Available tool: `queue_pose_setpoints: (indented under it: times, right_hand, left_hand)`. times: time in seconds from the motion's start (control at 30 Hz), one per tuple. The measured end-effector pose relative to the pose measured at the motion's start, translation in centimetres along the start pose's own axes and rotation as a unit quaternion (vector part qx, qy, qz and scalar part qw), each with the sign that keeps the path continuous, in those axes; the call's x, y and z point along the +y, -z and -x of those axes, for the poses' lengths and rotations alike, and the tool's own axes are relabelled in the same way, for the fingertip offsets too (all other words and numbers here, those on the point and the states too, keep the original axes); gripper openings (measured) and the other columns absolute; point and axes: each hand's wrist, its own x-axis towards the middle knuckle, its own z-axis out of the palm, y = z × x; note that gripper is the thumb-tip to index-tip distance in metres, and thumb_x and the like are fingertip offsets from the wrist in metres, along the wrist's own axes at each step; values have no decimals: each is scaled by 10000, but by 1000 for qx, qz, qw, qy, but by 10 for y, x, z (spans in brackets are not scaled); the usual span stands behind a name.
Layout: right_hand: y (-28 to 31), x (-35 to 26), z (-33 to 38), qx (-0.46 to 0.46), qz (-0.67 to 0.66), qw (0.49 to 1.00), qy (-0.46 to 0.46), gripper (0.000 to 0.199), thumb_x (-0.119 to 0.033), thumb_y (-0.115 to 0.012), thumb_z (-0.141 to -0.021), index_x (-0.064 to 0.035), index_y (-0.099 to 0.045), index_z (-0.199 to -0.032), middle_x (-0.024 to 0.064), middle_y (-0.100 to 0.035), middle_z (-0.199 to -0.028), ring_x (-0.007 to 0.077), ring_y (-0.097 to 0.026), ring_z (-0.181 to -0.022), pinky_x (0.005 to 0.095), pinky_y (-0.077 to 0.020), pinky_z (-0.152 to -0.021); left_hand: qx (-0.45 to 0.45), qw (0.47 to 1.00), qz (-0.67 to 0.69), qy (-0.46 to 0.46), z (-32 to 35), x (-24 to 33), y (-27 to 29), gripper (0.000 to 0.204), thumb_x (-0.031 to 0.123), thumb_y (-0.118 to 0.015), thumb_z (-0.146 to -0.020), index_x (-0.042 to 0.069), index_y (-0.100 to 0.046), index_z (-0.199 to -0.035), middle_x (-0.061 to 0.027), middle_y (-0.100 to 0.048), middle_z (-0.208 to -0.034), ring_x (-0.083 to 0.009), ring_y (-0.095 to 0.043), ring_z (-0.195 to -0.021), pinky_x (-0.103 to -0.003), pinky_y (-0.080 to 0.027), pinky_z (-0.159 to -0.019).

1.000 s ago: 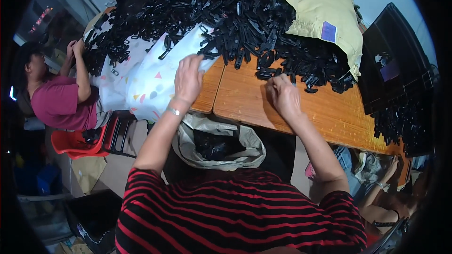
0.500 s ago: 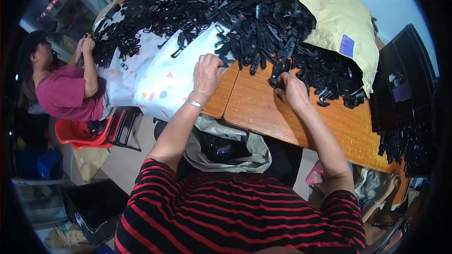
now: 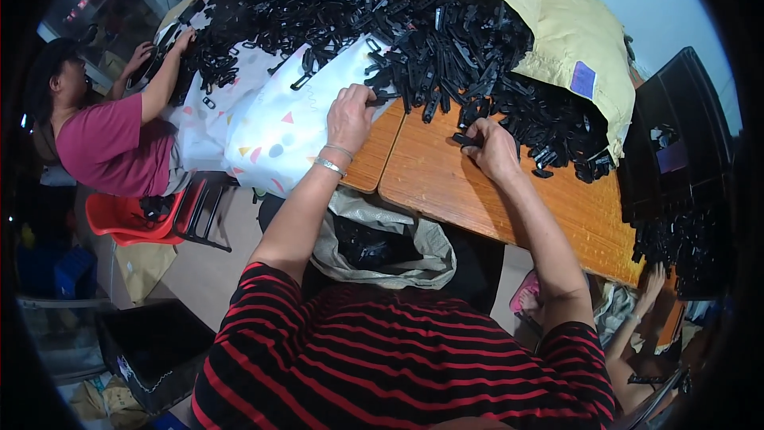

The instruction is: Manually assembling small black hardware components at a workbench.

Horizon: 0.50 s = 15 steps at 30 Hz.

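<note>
fingers of the right hand (image 3: 492, 147) are curled together, pinching a small black plastic piece (image 3: 464, 140) at the near edge of the black parts heap (image 3: 446, 48) on the bench (image 3: 446, 191); the piece's long axis runs roughly left to right, poking out toward the left hand (image 3: 350, 115). that hand's fingers press onto the heap's rim, closed on another black piece (image 3: 382, 98), just beside the patterned white cloth (image 3: 278, 127). the heap lies straight ahead of both hands, the right one nearer the loose pieces
</note>
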Motion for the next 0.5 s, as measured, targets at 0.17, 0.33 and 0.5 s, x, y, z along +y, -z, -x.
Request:
queue_pose_setpoints:
  times: [0.17, 0.33, 0.5]
  right_hand:
    - [2, 11, 2, 40, -79, 995, -54, 254, -46, -760, -665, 3, -580, -837, 161, -598, -796, 316, -599, -748, 383, -473, -672]
    - [0, -7, 20, 119, -54, 990, 50, 264, -45, -715, -738, 7, -602, -970, 149, -622, -841, 245, -612, -727, 322, -490, -681]
    - [-31, -37, 42, 25, -52, 990, 125, 176, -104, -626, -821, -23, -621, -977, 185, -651, -846, 373, -627, -819, 411, -501, -691]
  left_hand:
    - [-19, 1000, 14, -11, 0, 5, 1, 309, -25, -682, -687, 60, -568, -962, -97, -595, -919, -296, -566, -887, -358, -467, -762]
    - [-62, 994, 56, -67, 8, 21, -5, 329, -5, -667, -715, 65, -576, -1023, -97, -609, -949, -296, -573, -904, -364, -478, -760]
    - [-43, 993, 84, -77, 18, 45, -2, 307, 15, -683, -713, 56, -583, -1001, -104, -615, -922, -298, -581, -880, -369, -478, -750]
